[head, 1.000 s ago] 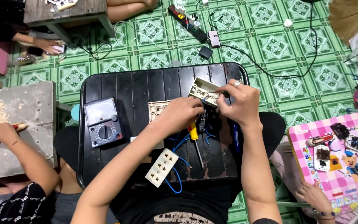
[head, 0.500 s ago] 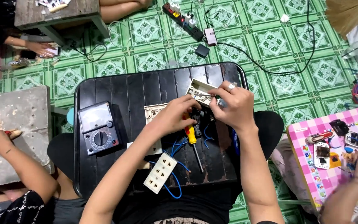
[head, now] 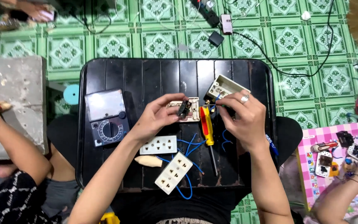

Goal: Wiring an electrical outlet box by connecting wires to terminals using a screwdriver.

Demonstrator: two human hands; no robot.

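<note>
My black slatted plastic tabletop (head: 146, 74) carries one grey dial multimeter (head: 105, 117) well left of my left hand (head: 160, 118). Two white multi-socket plates (head: 158, 145) lie just below it. One red-and-yellow screwdriver (head: 206, 128) lies between my hands. My left grip pinches one small black switch module (head: 183, 109); my right hand (head: 245, 116) pinches one blue wire (head: 215, 99).
</note>
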